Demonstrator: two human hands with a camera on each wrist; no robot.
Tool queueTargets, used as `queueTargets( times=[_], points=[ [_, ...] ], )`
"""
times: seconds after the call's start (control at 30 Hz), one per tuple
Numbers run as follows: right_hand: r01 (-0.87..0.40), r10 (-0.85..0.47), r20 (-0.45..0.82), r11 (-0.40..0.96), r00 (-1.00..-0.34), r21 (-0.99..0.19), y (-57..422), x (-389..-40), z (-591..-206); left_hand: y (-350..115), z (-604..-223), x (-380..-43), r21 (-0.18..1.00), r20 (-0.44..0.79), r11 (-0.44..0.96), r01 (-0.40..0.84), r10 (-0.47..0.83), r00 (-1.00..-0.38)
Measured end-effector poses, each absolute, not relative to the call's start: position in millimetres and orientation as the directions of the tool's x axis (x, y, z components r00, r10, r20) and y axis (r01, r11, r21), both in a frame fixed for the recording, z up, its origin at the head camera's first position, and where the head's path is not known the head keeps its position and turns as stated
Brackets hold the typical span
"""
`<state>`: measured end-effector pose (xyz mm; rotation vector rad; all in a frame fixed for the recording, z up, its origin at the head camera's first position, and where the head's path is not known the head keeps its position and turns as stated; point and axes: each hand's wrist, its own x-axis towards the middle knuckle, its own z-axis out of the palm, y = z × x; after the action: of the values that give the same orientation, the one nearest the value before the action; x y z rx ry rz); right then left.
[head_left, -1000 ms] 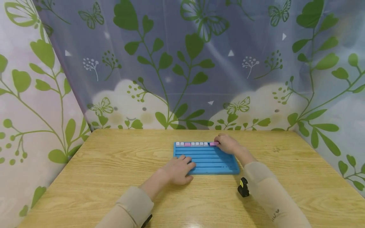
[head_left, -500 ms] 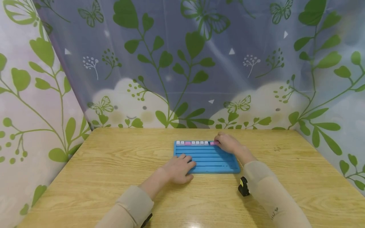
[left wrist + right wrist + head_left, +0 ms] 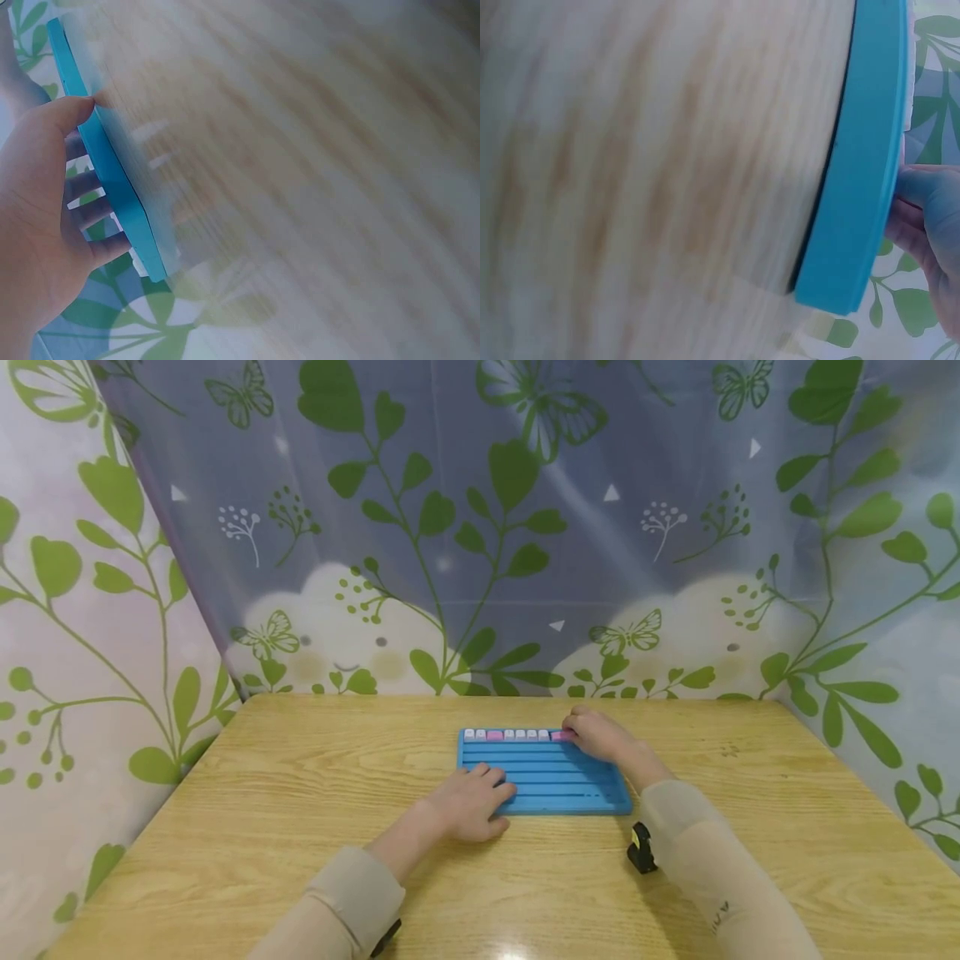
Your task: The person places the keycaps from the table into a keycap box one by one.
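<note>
A blue keyboard base [image 3: 570,768] with long grooves lies on the table. Along its back row sit several white keycaps [image 3: 527,735] and a pink keycap [image 3: 495,736]. At the right end of that row, my right hand [image 3: 597,737] pinches a long pink keycap [image 3: 557,736], its right part hidden by the fingers. My left hand [image 3: 471,806] rests over the base's front left part, fingers spread. In the left wrist view, the thumb touches the front edge [image 3: 120,187]. The right wrist view shows the base's side wall [image 3: 859,157], with the right fingers [image 3: 911,184] behind it.
The wooden table [image 3: 300,777] reaches back to a curtain [image 3: 480,527] printed with leaves and butterflies. A black wrist device [image 3: 641,849] hangs under the right sleeve [image 3: 705,835].
The long pink keycap sits slightly more level in the back row than a second ago. Both hands stay nearly in place, and the head view has tilted a little.
</note>
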<state>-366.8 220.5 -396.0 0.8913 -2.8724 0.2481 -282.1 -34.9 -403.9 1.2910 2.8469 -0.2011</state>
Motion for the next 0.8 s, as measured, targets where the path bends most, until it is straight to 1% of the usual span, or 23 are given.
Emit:
queueTargets(
  times=[0.23,0.47,0.8],
  points=[
    [-0.542,-0.521,0.156,0.823,-0.839,-0.168,223.8,-366.5,-396.8,-33.8,-403.7,-282.4,-0.114,-0.062,0.650,0.751,0.750,-0.658],
    [-0.535,-0.513,0.160,0.827,-0.844,-0.170,223.2,-365.8,-397.2,-33.8,-403.3,-281.9,-0.113,-0.065,0.654,0.748,0.746,-0.663],
    [-0.554,-0.528,0.176,0.817,-0.831,-0.160,222.1,-368.5,-399.3,-34.6,-404.6,-282.6,-0.107,-0.059,0.656,0.747,0.746,-0.663]
  ],
)
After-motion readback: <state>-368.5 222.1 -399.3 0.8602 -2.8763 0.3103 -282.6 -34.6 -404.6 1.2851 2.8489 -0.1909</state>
